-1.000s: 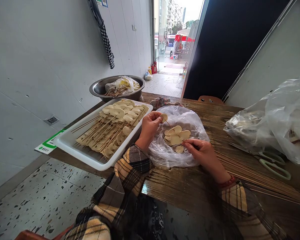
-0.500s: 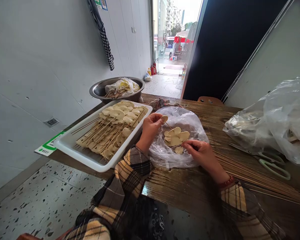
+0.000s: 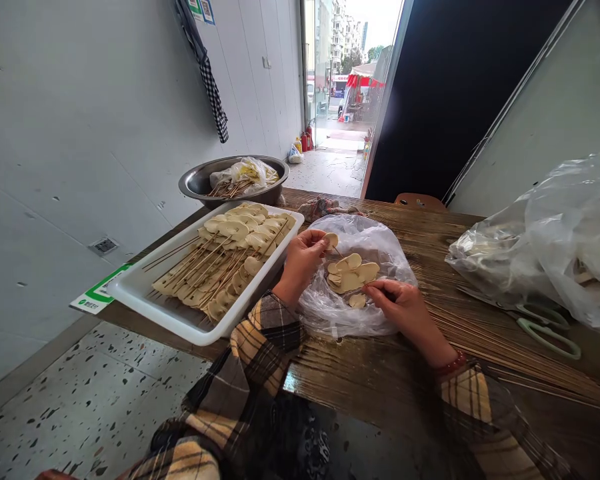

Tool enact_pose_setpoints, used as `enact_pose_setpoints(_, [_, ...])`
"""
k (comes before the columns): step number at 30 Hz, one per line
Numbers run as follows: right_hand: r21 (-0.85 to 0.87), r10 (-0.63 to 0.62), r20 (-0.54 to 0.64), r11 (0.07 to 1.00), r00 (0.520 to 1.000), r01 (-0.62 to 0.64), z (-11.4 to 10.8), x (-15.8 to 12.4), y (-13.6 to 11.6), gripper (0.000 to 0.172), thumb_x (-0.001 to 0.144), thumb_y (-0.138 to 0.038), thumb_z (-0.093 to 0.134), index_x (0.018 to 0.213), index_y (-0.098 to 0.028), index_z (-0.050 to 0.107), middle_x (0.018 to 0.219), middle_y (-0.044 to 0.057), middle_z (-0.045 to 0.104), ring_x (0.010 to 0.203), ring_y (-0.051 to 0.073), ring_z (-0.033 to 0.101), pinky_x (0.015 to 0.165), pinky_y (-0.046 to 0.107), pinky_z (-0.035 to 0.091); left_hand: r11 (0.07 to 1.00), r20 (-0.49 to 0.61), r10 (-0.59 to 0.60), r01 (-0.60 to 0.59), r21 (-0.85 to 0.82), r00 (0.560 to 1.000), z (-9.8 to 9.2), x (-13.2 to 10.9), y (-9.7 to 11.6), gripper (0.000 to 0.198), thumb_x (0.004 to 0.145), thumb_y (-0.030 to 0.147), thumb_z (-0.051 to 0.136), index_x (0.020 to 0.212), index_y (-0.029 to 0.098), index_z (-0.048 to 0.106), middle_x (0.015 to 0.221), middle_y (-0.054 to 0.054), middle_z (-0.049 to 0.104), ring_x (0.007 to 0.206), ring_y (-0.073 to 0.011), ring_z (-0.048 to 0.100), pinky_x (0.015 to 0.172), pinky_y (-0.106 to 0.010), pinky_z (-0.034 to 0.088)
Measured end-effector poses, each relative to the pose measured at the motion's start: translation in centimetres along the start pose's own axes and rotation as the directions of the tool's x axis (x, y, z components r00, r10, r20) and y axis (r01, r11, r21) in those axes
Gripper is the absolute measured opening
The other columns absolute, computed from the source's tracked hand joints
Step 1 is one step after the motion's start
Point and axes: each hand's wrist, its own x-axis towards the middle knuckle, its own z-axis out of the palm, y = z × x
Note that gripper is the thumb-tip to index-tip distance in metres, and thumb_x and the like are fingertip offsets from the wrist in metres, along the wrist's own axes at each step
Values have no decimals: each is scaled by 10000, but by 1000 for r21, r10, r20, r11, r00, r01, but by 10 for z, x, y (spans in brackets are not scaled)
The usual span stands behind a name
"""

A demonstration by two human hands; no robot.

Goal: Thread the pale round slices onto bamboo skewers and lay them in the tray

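Observation:
Between the thumb and fingers of my left hand (image 3: 303, 261) is a thin, pale slice (image 3: 333, 241) that looks like potato. A thin bamboo skewer (image 3: 337, 252) runs from this slice down toward my right hand (image 3: 397, 303), whose fingertips pinch its other end; the middle is hard to make out. Below both hands lies an opened clear plastic bag (image 3: 320, 310) with a heap of loose potato slices (image 3: 353, 279) on it. To the left, a white tray (image 3: 167, 327) holds many skewered slices (image 3: 235, 230), piled with their sticks pointing toward the lower left.
Behind the tray stands a metal basin (image 3: 193, 183) with bagged skewers. A crumpled cloth (image 3: 325, 208) lies behind the bag. On the right are loose bamboo sticks (image 3: 480, 343), green-handled scissors (image 3: 550, 337) and a large plastic bag (image 3: 545, 233), all on the wooden table (image 3: 350, 373).
The slice in my left hand has turned to show more of its flat face and sits slightly lower. My right hand has barely moved.

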Motion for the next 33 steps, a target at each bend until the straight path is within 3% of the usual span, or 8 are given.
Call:
enact_pose_setpoints(5, [19,-12,7,1000,1000,12,0,-1,0,262,867,-410,616,875,-204,777,815,55,755,724,208,664,642,309,506,987,10,-101,101,-129,995,-5,2,-1,193,688,232,723,821,144,614,725,-3,630,584,-78,570,546,-204,402])
enact_pose_setpoints(16, [25,-25,-24,999,999,25,1,-1,-1,241,857,-403,631,863,-218,784,804,47,758,699,202,660,652,315,519,939,105,-185,207,-273,977,-5,3,-5,231,667,220,734,833,140,595,743,-8,644,596,-87,595,558,-212,422])
enact_pose_setpoints(33, [15,35,-22,999,999,-34,1,-1,-5,303,863,-430,606,890,-185,781,735,41,719,635,176,612,553,271,453,995,54,-52,56,-82,997,3,-3,-4,212,683,247,707,830,142,597,772,-4,648,600,-88,593,599,-223,448])
